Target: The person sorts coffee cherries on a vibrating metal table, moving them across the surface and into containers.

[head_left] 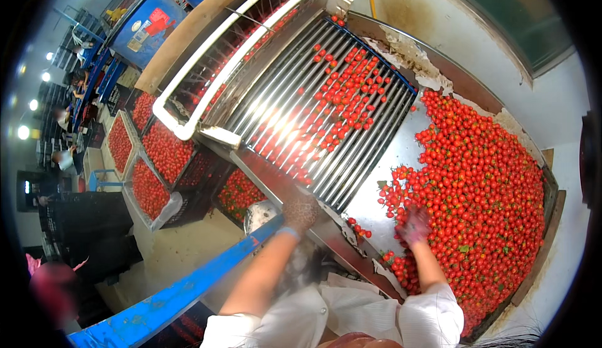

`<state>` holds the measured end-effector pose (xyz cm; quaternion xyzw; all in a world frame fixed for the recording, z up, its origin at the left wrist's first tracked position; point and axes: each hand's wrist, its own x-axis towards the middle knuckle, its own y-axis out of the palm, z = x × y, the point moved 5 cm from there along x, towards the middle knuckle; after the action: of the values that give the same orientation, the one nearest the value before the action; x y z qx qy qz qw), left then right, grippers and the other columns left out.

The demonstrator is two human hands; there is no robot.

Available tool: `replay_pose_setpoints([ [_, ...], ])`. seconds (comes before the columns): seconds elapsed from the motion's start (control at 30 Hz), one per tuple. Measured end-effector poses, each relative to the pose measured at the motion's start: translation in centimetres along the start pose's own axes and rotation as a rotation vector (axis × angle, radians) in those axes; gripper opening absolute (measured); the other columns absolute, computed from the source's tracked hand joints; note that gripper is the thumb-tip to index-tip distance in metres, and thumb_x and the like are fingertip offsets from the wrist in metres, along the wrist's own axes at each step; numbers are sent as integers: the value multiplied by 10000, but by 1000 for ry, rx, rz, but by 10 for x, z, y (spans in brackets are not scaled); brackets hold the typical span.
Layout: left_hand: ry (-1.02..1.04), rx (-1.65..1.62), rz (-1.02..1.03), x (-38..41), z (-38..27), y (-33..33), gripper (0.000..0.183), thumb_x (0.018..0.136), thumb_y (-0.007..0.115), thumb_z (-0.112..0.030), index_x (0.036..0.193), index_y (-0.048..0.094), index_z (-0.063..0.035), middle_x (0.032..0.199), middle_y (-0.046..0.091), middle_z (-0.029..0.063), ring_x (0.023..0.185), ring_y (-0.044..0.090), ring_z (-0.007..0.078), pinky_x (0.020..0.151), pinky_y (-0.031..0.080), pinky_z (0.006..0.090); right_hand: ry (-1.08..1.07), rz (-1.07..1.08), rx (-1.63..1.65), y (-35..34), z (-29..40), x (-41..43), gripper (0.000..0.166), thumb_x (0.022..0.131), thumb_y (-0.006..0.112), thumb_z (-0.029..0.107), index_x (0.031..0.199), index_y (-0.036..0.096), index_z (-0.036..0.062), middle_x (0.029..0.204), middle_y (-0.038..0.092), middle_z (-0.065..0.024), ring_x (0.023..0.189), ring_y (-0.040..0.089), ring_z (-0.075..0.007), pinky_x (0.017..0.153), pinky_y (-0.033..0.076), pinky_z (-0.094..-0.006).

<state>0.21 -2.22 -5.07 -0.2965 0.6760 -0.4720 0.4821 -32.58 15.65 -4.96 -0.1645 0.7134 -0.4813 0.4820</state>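
Observation:
My left hand (299,210), in a patterned glove, lies at the metal side wall (263,178) of the roller conveyor; glare and blur hide its fingers. My right hand (415,225), in a stained glove, presses with spread fingers against the near edge of a large heap of cherry tomatoes (484,202). The heap covers most of a sheet-metal feed table (371,197). Beyond it, metal rollers (263,98) carry a scattered patch of cherry tomatoes (348,94). A few loose tomatoes (360,228) sit by the table's near rim.
A white pipe frame (207,98) sprays water over tomatoes beyond the rollers. Crates of tomatoes (167,148) stand on the floor at left. A blue metal beam (188,291) runs along my left side. Several people work in the far left background, and someone in red stands nearer, lower left.

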Motion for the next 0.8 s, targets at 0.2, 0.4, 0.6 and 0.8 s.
replay_pose_setpoints([
  [0.2,47,-63,64,6,-28,-14,257,782,540,-248,889,672,-56,944,619,190,899,611,341,782,491,466,456,204,15,39,-136,-72,1086,642,745,412,1468,91,150,1478,130,-262,1353,161,-431,1051,286,-518],
  [0.4,75,-38,-59,-3,-23,-40,291,770,548,-302,839,690,-58,913,621,227,885,602,376,778,480,482,60,112,255,25,-5,-24,1009,679,708,442,1452,146,118,1368,319,-214,1254,349,-388,980,382,-441],
  [0.6,64,-48,30,0,-38,-50,368,747,579,-289,935,660,17,1194,472,279,1118,457,429,965,368,473,-86,33,445,42,83,50,789,763,647,331,1431,258,179,1369,444,-66,1182,470,-329,946,435,-362],
  [0.8,149,114,-210,0,-42,-65,282,753,560,-236,855,698,-13,1012,590,264,1070,482,431,992,320,502,-361,-65,646,14,178,217,714,745,667,322,1343,397,41,1245,514,-223,1102,536,-357,933,447,-370],
])
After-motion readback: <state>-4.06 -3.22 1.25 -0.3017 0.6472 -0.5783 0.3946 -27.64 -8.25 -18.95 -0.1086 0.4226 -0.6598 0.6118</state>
